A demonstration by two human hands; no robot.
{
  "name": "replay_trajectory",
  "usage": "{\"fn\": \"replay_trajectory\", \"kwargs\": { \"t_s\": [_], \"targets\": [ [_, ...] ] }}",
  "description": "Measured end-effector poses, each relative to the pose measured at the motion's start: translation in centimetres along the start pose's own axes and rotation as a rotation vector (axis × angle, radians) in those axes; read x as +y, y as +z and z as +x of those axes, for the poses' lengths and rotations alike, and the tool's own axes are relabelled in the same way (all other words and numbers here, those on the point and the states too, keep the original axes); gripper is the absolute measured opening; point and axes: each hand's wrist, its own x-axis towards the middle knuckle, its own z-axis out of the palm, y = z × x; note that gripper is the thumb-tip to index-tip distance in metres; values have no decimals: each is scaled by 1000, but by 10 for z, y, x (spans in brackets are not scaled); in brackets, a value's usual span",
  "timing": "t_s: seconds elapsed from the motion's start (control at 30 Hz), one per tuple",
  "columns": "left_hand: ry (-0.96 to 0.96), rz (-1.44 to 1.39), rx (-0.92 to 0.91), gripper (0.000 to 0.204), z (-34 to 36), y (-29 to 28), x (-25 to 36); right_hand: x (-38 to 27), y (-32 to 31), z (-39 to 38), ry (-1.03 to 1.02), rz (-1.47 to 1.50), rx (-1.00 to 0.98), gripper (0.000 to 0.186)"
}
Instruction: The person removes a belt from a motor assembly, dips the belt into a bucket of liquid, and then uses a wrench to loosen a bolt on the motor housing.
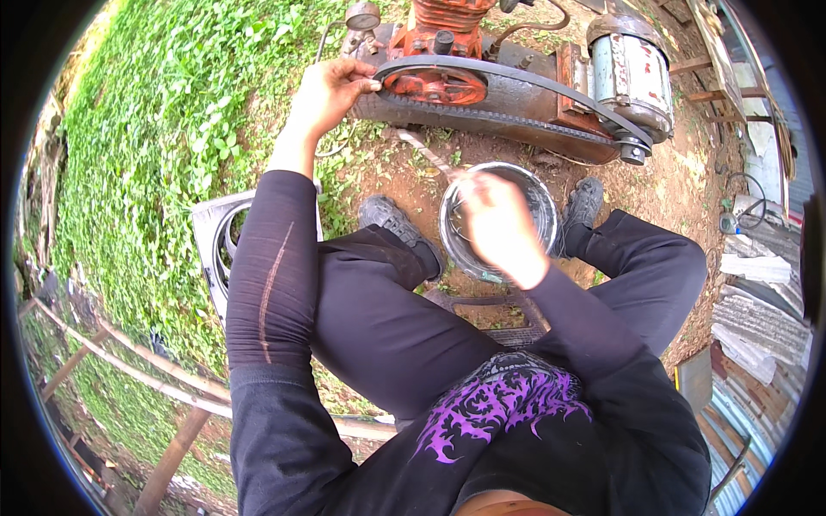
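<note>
My left hand (pixel 331 93) reaches to the left rim of the red pulley wheel (pixel 434 86), its thumb and fingers closed on the black drive belt (pixel 551 82) there. The belt runs from that wheel to a small pulley (pixel 634 151) below the grey electric motor (pixel 630 77). Blurred by motion, my right hand (pixel 502 219) grips a long, thin, stained tool (pixel 423 153); its exact kind is unclear. The tool slants up and left toward the compressor tank's (pixel 482 123) lower side. Beneath this hand stands a round bucket (pixel 447 228), its inside partly hidden.
The red compressor head (pixel 447 21) and a pressure gauge (pixel 362 16) are at the top. A pale crate-like object (pixel 209 225) lies beside my left forearm. My shoes flank the bucket. Corrugated sheets (pixel 757 318) lie at the right; a bamboo rail (pixel 138 365) crosses the lower left.
</note>
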Motion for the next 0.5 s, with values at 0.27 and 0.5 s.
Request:
{"fn": "replay_trajectory", "kwargs": {
  "t_s": [0.27, 0.5],
  "targets": [
    [-42, 136, 15, 25, 0, 4, 13, -13, -100, 62, -669, -1202, 178, 14],
    [27, 187, 14, 23, -3, 4, 10, -5, -33, 124, -754, -1273, -77, 15]
  ]
}}
